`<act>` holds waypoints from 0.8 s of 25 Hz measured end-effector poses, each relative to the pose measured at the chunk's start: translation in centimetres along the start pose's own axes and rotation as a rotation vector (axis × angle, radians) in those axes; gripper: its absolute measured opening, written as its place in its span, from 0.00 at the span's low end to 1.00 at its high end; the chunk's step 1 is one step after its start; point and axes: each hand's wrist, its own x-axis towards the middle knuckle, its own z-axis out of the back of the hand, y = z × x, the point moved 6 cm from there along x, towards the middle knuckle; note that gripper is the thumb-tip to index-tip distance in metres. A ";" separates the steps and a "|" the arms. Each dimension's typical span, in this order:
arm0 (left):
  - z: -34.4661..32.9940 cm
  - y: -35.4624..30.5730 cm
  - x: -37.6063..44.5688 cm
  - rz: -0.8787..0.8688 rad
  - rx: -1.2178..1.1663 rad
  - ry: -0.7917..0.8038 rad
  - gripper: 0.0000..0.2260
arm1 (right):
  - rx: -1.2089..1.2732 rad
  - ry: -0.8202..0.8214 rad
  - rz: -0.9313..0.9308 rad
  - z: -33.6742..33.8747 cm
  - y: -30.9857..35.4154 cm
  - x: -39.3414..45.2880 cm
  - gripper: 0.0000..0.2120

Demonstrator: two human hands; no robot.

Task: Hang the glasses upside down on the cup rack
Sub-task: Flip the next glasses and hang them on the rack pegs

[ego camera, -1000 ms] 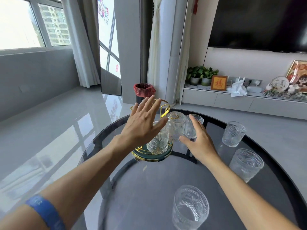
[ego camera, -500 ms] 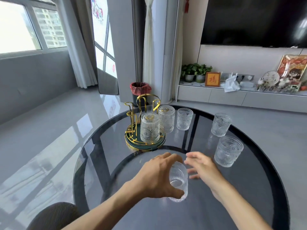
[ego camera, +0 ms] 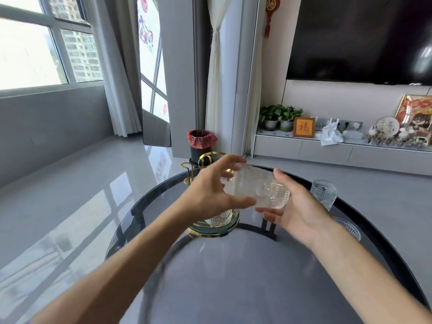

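A clear ribbed glass (ego camera: 256, 187) lies tilted on its side in the air, held between both hands above the cup rack. My left hand (ego camera: 211, 191) grips its left end with fingers and thumb. My right hand (ego camera: 297, 209) cups its right end from below. The gold wire cup rack (ego camera: 201, 164) on a dark green gold-rimmed base (ego camera: 211, 230) stands just behind and under my hands, mostly hidden. One inverted glass (ego camera: 219, 217) on the rack shows below my left hand.
The round dark glass table (ego camera: 233, 277) has an upright glass (ego camera: 323, 192) at the right and another (ego camera: 348, 228) partly hidden behind my right wrist. A bin with a red liner (ego camera: 201, 146) stands on the floor beyond the rack.
Both hands left the rack and came near me, my left hand took a glass from the table, and both hands have now lifted it toward the rack, turned on its side.
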 end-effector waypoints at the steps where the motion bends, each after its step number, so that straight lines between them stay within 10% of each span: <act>1: 1.0 0.5 1.2 0.018 0.013 -0.005 0.32 | -0.048 -0.057 0.059 -0.1 1.8 1.1 0.29; 9: 4.1 8.2 6.3 0.057 0.633 -0.039 0.27 | -0.751 -0.253 0.701 -3.0 13.5 11.1 0.22; 20: 4.8 10.6 5.9 -0.059 0.618 -0.021 0.25 | -1.322 0.197 0.600 -4.6 7.8 19.9 0.25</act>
